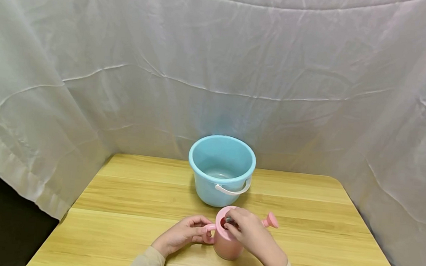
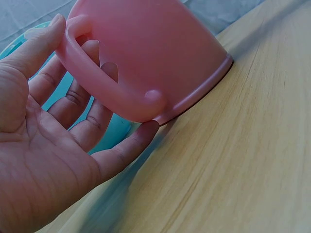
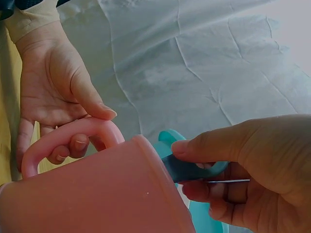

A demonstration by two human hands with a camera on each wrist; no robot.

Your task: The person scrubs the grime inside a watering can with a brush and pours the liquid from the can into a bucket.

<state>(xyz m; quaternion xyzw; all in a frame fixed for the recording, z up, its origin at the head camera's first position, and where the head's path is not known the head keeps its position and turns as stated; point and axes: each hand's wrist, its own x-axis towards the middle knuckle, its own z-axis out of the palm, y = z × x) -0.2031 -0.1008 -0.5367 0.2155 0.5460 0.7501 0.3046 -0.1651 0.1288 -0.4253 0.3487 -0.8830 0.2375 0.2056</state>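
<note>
Head view: a smooth, rounded pink watering can [image 1: 227, 250] is standing on the wood-grained surface [image 1: 135, 194], before a blue bucket [image 1: 215, 194]; creased grey cloth [image 1: 219, 57] is hanging behind.
Left hand [image 1: 186, 232]: curling round the can's loop handle [image 2: 95, 80].
Right hand [image 1: 252, 233]: pinching a dark looped piece [image 3: 180, 169], blocking part of the spout [image 1: 271, 220].
Looped piece: running out of sight past the rim [image 3: 153, 158], its full shape staying unclear.
</note>
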